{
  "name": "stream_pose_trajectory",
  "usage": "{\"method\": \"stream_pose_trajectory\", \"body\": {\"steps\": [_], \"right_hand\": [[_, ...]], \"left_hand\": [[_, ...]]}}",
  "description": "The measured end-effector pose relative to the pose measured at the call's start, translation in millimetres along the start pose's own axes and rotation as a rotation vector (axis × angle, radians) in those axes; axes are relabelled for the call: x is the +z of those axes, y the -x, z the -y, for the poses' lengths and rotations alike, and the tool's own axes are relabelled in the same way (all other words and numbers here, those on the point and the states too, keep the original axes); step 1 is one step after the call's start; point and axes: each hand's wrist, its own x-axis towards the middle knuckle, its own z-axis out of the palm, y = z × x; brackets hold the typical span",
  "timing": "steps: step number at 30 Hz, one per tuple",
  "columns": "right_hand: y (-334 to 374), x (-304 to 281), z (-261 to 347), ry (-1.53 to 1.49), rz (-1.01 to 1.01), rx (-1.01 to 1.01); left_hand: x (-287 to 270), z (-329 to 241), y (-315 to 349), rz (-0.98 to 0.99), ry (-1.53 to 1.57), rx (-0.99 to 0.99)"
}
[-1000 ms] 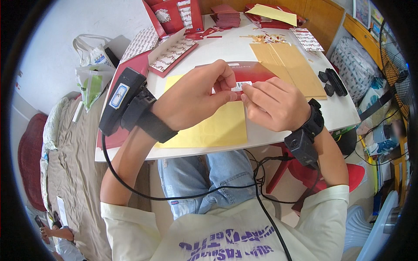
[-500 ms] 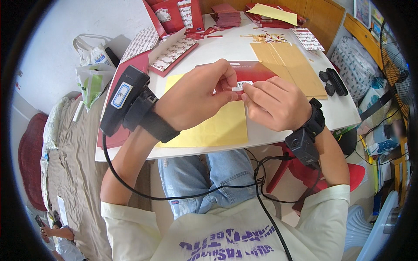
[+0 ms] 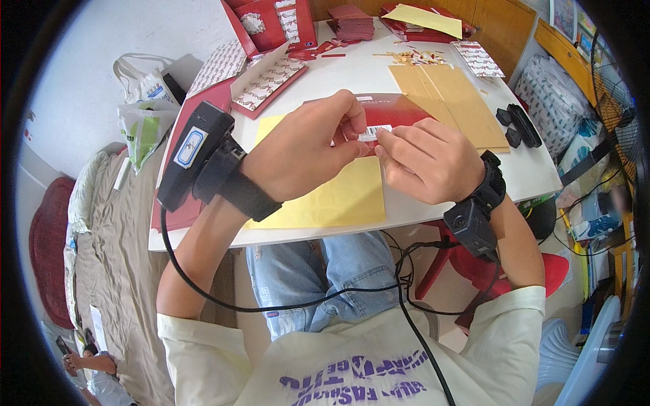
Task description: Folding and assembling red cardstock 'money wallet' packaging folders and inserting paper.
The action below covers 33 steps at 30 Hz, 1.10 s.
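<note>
A small white paper label is pinched between the fingertips of the left hand and the right hand, both closed on it, just above a red glossy card envelope that lies on the white desk. Under the hands lies a yellow paper sheet, and beside the envelope to the right lie brown kraft paper envelopes. Farther away on the desk are an open red box, a stack of dark red envelopes and a black clip-shaped object near the right edge.

Left hand and right hand: raised together at mid-chest, fingertips pinched and meeting, forearms bent inward.
</note>
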Motion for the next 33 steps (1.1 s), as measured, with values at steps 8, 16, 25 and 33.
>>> {"method": "stream_pose_trajectory", "body": {"steps": [8, 16, 25, 33], "right_hand": [[0, -2, -1, -0.021, 0.000, -0.019], [-1, -8, 0, -0.125, 0.054, 0.004], [2, -6, 1, -0.137, 0.062, 0.012], [4, 0, 1, -0.053, 0.011, -0.003]], "left_hand": [[-1, 0, 0, 0.034, 0.013, -0.066], [4, 5, 6, -0.008, 0.003, -0.047], [16, 12, 12, -0.134, -0.069, 0.070], [22, 12, 17, -0.224, -0.173, 0.096]]}}
